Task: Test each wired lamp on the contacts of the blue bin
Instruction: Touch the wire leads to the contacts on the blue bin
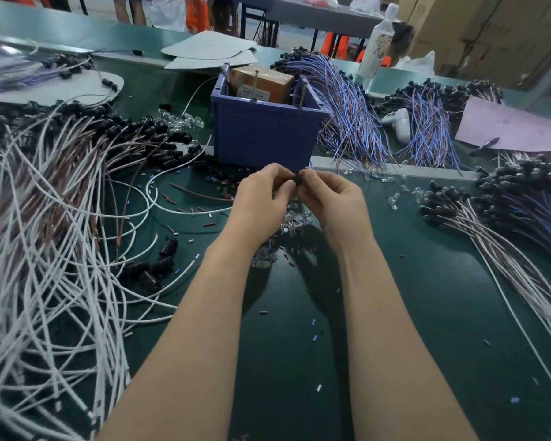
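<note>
A blue bin [264, 132] stands at the middle of the green table, with two upright metal contact rods [255, 85] at its rim and a brown box inside. Just in front of it my left hand [261, 198] and my right hand [328, 198] meet and together pinch a small black lamp socket [298, 179] between their fingertips. Its wires are hidden behind my hands. A small heap of clear bulbs [295, 218] lies on the table under my hands.
A big tangle of white and brown wired lamps [54, 237] covers the left side. Blue and brown wired bundles [350, 113] lie right of the bin, more bundles [503, 230] at the right. Loose black sockets [156, 265] and cut sleeve bits dot the mat. A white bottle [379, 39] stands behind.
</note>
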Demonstrator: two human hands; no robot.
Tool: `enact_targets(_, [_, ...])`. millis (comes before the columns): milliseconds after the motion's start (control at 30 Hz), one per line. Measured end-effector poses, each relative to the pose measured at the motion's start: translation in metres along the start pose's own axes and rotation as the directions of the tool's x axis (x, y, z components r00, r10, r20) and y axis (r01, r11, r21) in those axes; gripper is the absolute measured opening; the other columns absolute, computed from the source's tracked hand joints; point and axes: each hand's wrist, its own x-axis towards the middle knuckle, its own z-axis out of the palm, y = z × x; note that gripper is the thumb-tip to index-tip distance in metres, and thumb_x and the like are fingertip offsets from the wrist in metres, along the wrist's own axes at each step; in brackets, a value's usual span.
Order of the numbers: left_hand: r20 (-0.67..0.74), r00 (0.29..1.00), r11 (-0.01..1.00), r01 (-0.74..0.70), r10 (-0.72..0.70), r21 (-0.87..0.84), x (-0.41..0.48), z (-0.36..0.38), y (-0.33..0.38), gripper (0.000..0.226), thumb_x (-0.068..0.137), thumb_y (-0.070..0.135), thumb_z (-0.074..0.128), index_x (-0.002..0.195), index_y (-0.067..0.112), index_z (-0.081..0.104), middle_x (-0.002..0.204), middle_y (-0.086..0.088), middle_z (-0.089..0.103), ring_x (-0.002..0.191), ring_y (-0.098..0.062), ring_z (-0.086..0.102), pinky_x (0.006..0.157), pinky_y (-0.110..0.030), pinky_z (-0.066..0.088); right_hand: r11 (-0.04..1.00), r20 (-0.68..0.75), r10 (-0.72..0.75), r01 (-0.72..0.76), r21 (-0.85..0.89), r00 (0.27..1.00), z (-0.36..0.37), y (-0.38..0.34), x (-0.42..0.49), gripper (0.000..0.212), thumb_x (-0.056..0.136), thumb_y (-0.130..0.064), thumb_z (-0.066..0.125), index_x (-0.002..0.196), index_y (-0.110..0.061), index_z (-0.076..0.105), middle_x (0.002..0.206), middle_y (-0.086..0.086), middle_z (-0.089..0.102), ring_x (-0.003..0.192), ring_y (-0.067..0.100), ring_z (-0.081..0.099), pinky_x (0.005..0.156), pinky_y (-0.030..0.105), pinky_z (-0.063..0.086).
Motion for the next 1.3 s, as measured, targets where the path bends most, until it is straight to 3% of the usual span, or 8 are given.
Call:
enact_targets(400, [-0.254, 0.958, 0.97, -0.076, 0.136, 0.23, 0.0, 0.009, 0.009, 0.02, 0.09, 0.02, 0.058, 0.107, 0.016, 0.069, 0.108, -0.001, 0.067, 0.104, -0.02, 0.058, 0.099, -0.037, 0.04, 0.98, -0.044, -0.125, 0.117, -0.164, 0.991, 0.015, 0.0, -0.002, 0.009, 0.091, -0.002, 0.059, 0.09, -0.01, 0.062, 0.089, 0.011, 0.066, 0.084, 0.022, 0.063, 0.083, 0.032, 0.054])
enact_targets(500, [-0.315, 0.914, 0.966, -0.238, 0.258, 0.101, -0.006, 0.013, 0.025, 0.019, 0.091, 0.03, 0.058, 0.087, 0.013, 0.065, 0.076, 0.005, 0.059, 0.067, -0.009, 0.05, 0.067, -0.023, 0.04, 0.995, -0.219, -0.092, 0.098, 0.015, 0.971, 0.007, -0.008, 0.002, 0.005, 0.093, -0.001, 0.055, 0.097, -0.001, 0.058, 0.094, 0.018, 0.063, 0.084, 0.024, 0.061, 0.084, 0.032, 0.054])
enact_targets(600, [0.035, 0.999, 0.994, 0.035, -0.031, -0.101, -0.007, 0.024, 0.034, 0.054, 0.095, 0.052, 0.045, 0.071, 0.005, 0.061, 0.049, 0.001, 0.053, 0.045, -0.014, 0.048, 0.052, -0.027, 0.04, 0.965, -0.372, 0.045, 0.056, 0.256, 0.927, -0.008, -0.015, 0.007, 0.007, 0.094, -0.004, 0.054, 0.088, -0.007, 0.055, 0.085, 0.01, 0.061, 0.072, 0.017, 0.06, 0.077, 0.027, 0.056])
enact_targets(700, [0.193, 0.898, 0.682, 0.427, -0.395, -0.594, -0.001, 0.015, 0.026, 0.051, 0.096, 0.055, 0.037, 0.08, 0.011, 0.059, 0.044, 0.005, 0.051, 0.034, -0.005, 0.038, 0.041, -0.018, 0.032, 0.981, -0.423, 0.06, 0.025, 0.192, 0.904, -0.021, -0.015, 0.01, 0.017, 0.095, -0.008, 0.055, 0.08, -0.014, 0.057, 0.074, 0.001, 0.059, 0.062, 0.007, 0.055, 0.056, 0.015, 0.051])
enact_targets(767, [0.134, 0.874, 0.426, 0.355, -0.466, -0.833, 0.003, 0.004, 0.017, 0.035, 0.1, 0.04, 0.041, 0.086, 0.012, 0.058, 0.046, 0.007, 0.048, 0.037, -0.003, 0.033, 0.039, -0.014, 0.025, 1.0, -0.464, 0.007, 0.003, 0.021, 0.886, -0.027, -0.012, 0.013, 0.018, 0.097, -0.011, 0.052, 0.08, -0.017, 0.057, 0.075, 0.0, 0.058, 0.061, 0.006, 0.052, 0.05, 0.013, 0.046])
enact_targets(967, [0.032, 0.837, 0.229, 0.186, -0.547, -0.956, 0.007, -0.012, 0.003, 0.024, 0.098, 0.025, 0.051, 0.08, 0.013, 0.06, 0.055, 0.008, 0.057, 0.047, 0.0, 0.047, 0.043, -0.013, 0.04, 0.936, -0.624, -0.154, -0.088, -0.34, 0.766, -0.041, -0.006, 0.018, 0.014, 0.099, -0.024, 0.047, 0.094, -0.012, 0.052, 0.093, 0.008, 0.059, 0.082, 0.02, 0.053, 0.077, 0.032, 0.044])
enact_targets(1100, [-0.045, 0.847, 0.372, 0.184, -0.53, -0.91, 0.007, -0.012, -0.001, 0.023, 0.098, 0.016, 0.05, 0.08, 0.014, 0.063, 0.059, 0.01, 0.061, 0.051, 0.002, 0.054, 0.053, -0.014, 0.049, 0.693, -0.545, -0.309, -0.208, -0.69, 0.78, -0.04, -0.006, 0.011, 0.021, 0.092, -0.013, 0.046, 0.108, -0.008, 0.06, 0.116, 0.012, 0.06, 0.112, 0.028, 0.051, 0.098, 0.033, 0.037])
enact_targets(1300, [-0.085, 0.895, 0.66, 0.255, -0.438, -0.707, 0.007, 0.0, -0.003, 0.027, 0.101, 0.015, 0.044, 0.078, 0.017, 0.059, 0.065, 0.006, 0.053, 0.046, 0.004, 0.049, 0.054, -0.014, 0.047, 0.525, 0.111, -0.387, 0.318, -0.79, 0.915, 0.01, -0.002, -0.005, 0.031, 0.101, -0.023, 0.042, 0.116, -0.007, 0.064, 0.111, 0.008, 0.067, 0.104, 0.021, 0.059, 0.093, 0.032, 0.043])
